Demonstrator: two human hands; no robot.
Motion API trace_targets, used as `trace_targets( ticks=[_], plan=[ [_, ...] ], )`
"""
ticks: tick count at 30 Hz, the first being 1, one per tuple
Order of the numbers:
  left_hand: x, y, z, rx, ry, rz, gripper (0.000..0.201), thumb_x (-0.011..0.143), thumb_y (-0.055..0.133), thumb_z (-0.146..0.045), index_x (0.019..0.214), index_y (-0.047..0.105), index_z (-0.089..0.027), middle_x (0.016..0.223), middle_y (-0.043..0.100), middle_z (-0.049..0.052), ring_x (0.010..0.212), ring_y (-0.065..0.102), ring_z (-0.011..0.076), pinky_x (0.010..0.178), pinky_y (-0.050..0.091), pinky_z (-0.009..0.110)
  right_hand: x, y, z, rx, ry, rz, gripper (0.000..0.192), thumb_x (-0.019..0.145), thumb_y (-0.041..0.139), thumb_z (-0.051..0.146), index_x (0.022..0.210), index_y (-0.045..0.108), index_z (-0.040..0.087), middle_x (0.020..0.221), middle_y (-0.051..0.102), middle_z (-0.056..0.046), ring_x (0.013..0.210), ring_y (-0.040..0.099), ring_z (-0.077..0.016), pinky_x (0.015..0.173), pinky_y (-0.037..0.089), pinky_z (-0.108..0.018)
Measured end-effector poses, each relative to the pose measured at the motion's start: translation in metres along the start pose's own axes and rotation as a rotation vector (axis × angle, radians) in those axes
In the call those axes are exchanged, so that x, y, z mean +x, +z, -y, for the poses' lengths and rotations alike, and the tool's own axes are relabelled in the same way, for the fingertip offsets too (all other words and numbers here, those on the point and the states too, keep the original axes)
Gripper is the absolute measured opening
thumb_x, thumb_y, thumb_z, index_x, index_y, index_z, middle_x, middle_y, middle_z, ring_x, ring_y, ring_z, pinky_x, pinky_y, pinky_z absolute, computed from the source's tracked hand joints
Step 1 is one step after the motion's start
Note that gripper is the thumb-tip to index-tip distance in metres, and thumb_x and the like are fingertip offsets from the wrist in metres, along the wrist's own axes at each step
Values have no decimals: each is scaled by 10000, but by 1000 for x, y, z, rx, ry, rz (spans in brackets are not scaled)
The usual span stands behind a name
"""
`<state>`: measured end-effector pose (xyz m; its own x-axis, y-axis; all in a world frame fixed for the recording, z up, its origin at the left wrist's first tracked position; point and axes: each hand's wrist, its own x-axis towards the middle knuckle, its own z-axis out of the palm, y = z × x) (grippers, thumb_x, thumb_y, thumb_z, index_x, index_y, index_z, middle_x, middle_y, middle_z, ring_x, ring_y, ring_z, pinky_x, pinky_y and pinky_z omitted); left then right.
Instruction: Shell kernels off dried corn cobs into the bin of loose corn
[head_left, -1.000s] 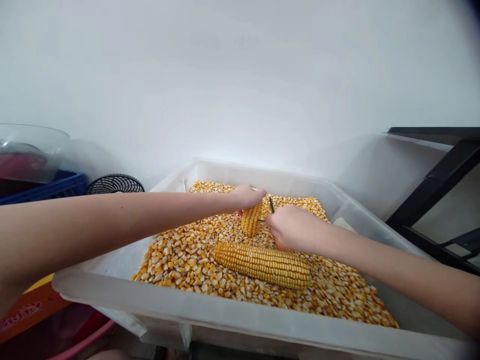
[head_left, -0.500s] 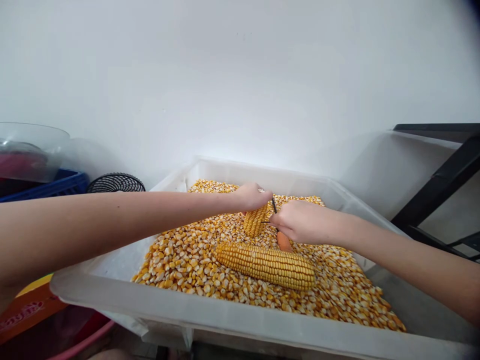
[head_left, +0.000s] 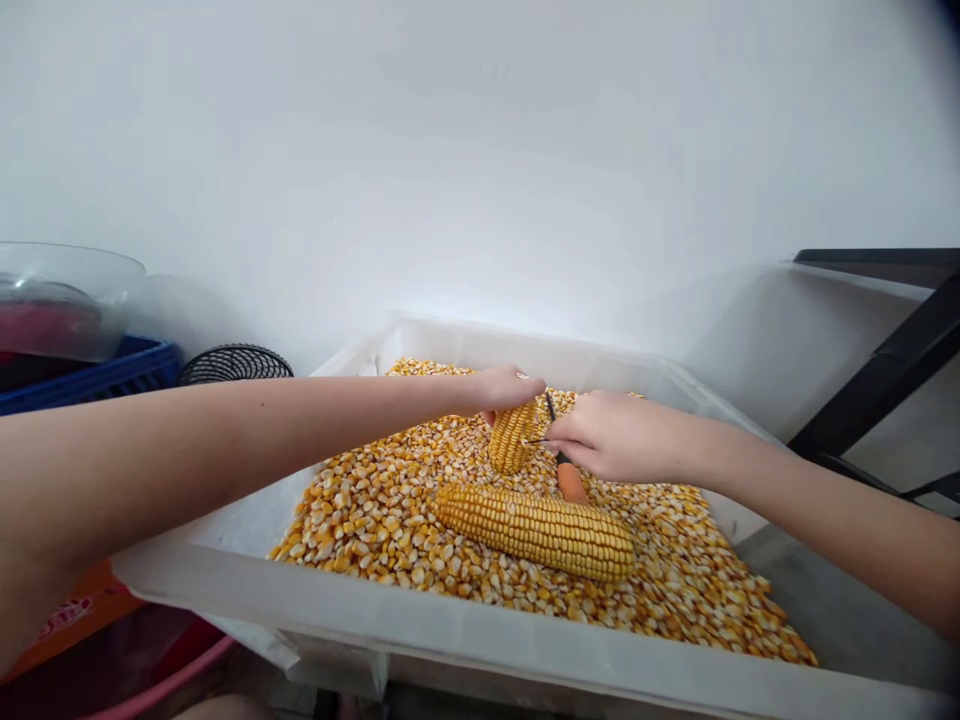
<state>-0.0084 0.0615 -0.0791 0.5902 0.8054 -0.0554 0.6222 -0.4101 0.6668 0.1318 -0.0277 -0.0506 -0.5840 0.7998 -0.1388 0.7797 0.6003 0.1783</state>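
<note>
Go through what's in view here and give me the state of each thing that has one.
Left hand: closed around the held ear.
Right hand: closed on a thin dark tool.
Held ear: near upright, visible kernels attached.
Thin dark tool: pointing at held ear, mostly hidden.
Lying ear: on its side, visible kernels attached.
Loose kernels: spread in the tub.
Tub: open-topped.
Orange handle: partly hidden.

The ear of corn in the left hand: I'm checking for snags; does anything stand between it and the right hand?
Yes: a thin dark piece reaches from the right hand across the gap to that ear of corn. Nothing else visible blocks it; the lying ear is nearer the camera.
</note>
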Motion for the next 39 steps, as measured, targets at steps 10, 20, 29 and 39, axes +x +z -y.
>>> trace_targets(
  ticks=[10,20,29,39],
  plan=[
    [10,-6,11,-141,-86,77,311,730,349,-382,839,517,-143,905,601,90,735,593,189,485,481,236,11,14,-12,124,-17,-74,289,812,346,258,590,504,161,532,531,8,477,410,-77,496,261,-228],
    [9,-8,11,-165,-112,100,314,731,353,-387,843,508,-138,895,596,96,662,585,164,458,461,221,8,11,-13,64,43,-90,317,826,331,279,614,535,160,543,534,0,464,385,-76,476,230,-234],
    [7,-6,13,-211,-193,20,284,742,352,-354,844,485,-124,802,576,96,620,587,169,469,481,249,10,15,13,-47,251,-103,325,815,333,253,632,585,159,596,603,-59,519,495,-121,496,270,-248],
    [0,-5,4,-202,-274,-56,310,764,336,-346,875,472,-91,895,585,147,669,622,206,511,517,284,11,17,35,-232,293,-36,243,745,401,133,889,594,105,703,638,-143,705,606,-228,588,394,-290]
  ],
)
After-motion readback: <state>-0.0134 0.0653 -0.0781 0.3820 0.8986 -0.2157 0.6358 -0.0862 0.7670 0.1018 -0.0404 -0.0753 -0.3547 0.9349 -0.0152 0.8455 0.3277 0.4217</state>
